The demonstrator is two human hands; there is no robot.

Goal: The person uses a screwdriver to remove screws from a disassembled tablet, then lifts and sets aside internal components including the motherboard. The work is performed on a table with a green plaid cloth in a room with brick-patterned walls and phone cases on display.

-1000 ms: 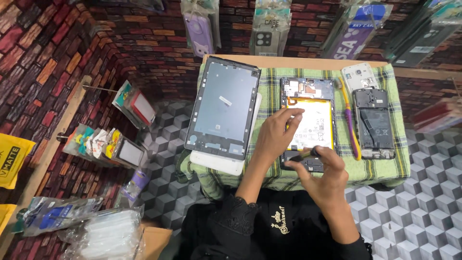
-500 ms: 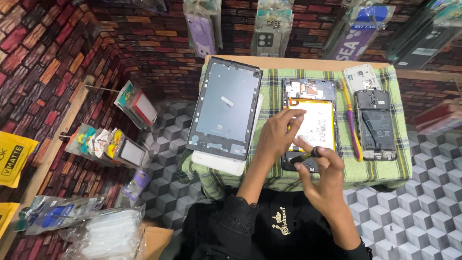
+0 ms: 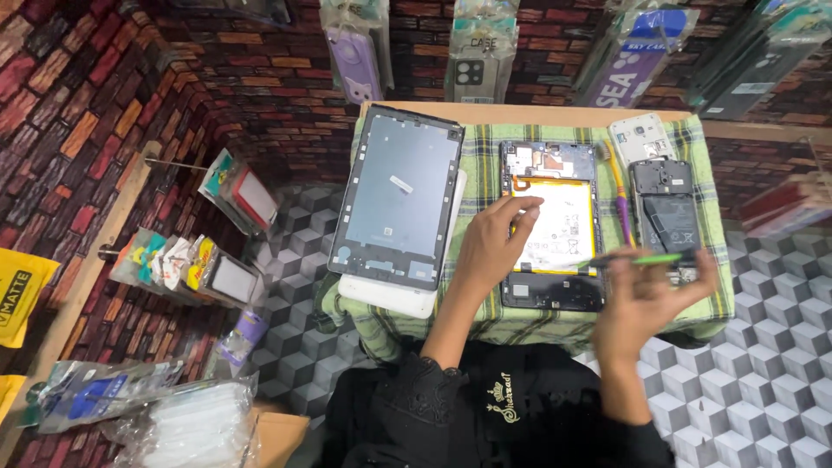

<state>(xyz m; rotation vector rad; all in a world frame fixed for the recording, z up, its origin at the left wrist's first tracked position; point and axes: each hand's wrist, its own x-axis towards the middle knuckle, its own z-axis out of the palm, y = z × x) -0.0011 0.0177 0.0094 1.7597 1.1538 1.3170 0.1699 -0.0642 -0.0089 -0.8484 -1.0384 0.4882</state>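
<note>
My left hand (image 3: 491,249) rests on the left edge of an opened tablet (image 3: 553,227), fingertips on its white battery. My right hand (image 3: 646,295) is raised over the tablet's lower right corner and grips a thin green tool (image 3: 648,258) held level, tip pointing left. A grey tablet back frame (image 3: 397,195) lies to the left on a white tablet. An opened black phone (image 3: 665,215) lies to the right, beside a purple and yellow tool (image 3: 619,201).
A green checked cloth (image 3: 520,322) covers the small wooden table (image 3: 537,113). A white phone back (image 3: 640,138) lies at the far right corner. Packaged phone cases (image 3: 472,61) hang on the brick wall. Packets hang on hooks (image 3: 178,260) at the left.
My right hand has lifted off the tablet's lower edge and swung right, now holding the green tool level. My left hand stays on the tablet.
</note>
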